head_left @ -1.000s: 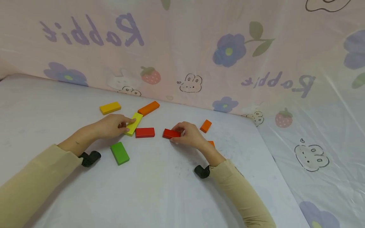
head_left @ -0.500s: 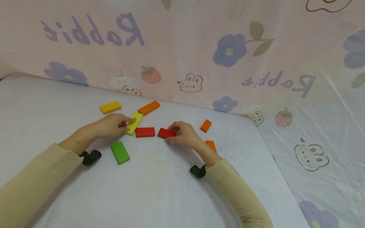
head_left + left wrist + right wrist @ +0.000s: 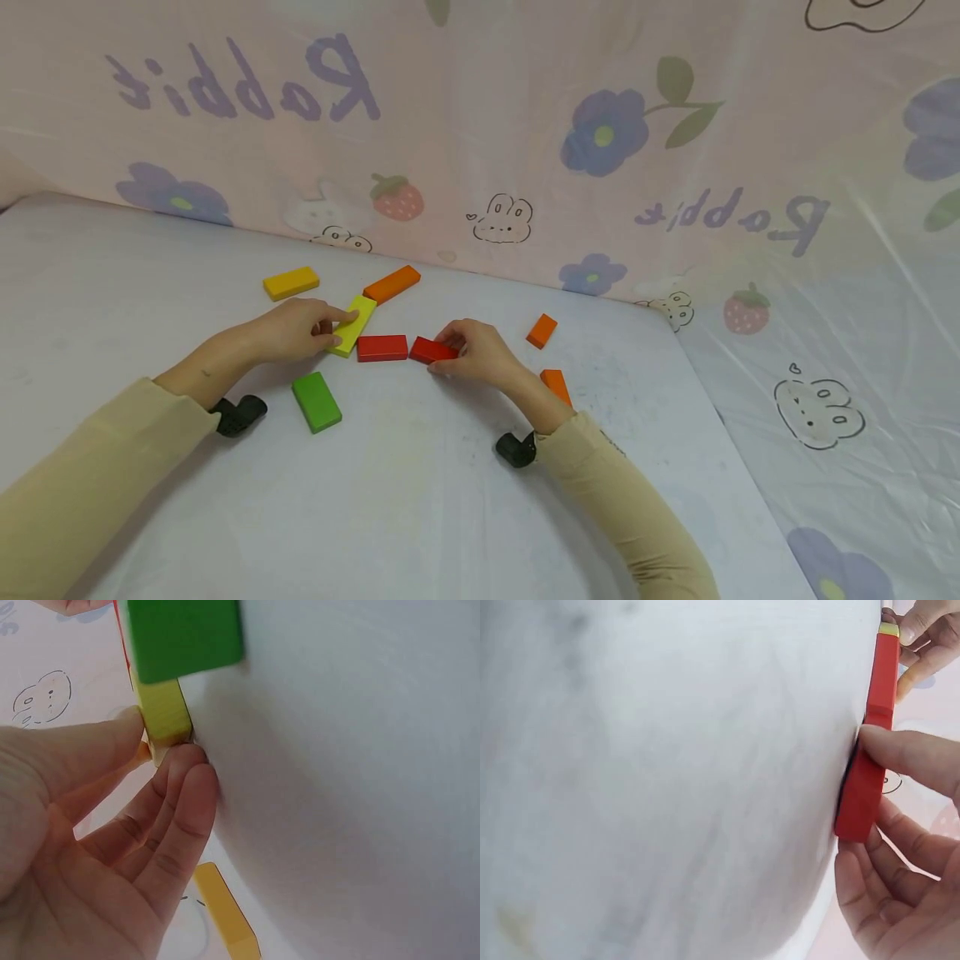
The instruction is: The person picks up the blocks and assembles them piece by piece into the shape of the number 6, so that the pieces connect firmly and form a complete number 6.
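In the head view my left hand (image 3: 288,333) pinches a bright yellow block (image 3: 358,322) lying slantwise on the table. Its lower right side meets one end of a flat red block (image 3: 382,348). My right hand (image 3: 480,354) grips a second red block (image 3: 427,350) between thumb and fingers, its left end at or nearly touching the first red one. The right wrist view shows the two red blocks end to end, the held one (image 3: 861,796) nearer. An orange block (image 3: 392,285) touches or nearly touches the yellow block's far end.
A green block (image 3: 317,403) lies in front of my left hand. Behind that hand is a deeper yellow block (image 3: 291,284). Two orange blocks, one small (image 3: 542,331) and one partly hidden (image 3: 556,385), lie by my right forearm. A printed curtain (image 3: 465,150) hangs behind the white table (image 3: 405,500).
My right hand has slid its red block left, closing the gap to the other red block. The orange block by my right forearm shows more. My left hand has stayed put.
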`<state>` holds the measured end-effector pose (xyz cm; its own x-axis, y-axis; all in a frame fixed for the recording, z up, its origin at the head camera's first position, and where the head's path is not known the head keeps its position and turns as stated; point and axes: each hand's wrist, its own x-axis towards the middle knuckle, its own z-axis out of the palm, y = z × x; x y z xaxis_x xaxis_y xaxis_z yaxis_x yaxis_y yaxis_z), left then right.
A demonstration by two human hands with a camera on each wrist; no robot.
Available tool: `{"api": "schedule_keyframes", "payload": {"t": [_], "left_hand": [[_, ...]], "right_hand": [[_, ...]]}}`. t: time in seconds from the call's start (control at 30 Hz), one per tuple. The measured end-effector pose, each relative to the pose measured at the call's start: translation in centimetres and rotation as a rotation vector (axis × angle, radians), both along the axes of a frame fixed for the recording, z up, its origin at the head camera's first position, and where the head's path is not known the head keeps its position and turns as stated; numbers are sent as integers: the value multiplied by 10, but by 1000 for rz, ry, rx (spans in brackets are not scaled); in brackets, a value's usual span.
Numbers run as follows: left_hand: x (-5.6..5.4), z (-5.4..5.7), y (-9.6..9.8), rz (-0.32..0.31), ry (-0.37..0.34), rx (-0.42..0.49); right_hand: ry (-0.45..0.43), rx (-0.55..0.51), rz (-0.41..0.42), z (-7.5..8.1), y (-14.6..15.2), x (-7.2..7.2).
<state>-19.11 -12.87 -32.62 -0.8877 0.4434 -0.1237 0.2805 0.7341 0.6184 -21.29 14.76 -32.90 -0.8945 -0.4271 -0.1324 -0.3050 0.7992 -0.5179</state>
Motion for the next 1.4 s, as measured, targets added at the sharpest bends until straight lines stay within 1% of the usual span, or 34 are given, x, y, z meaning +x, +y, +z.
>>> {"api": "schedule_keyframes", "payload": {"t": [0.23,0.5,0.77,0.93,1.13,1.27,1.4], "left_hand": [[-1,-1,1,-1,5,-2],[0,0,3,9,-7,0],[1,1,5,15,-6,-2],[1,0,3,13,-1,-4],[0,-2,1,21,-13,5],[-1,-4,1,11,-7,5],[-2,-5,0,5,4,2]], "right_hand": [[31,-8,26,0,0,1],[26,-16,27,0,2,3],[14,-36,-17,4,13,6],[18,-70,-39,5,25,6],[9,-112,-60,8,38,9],[4,-128,-76,8,46,11],[20,-127,-93,10,53,14]]}}
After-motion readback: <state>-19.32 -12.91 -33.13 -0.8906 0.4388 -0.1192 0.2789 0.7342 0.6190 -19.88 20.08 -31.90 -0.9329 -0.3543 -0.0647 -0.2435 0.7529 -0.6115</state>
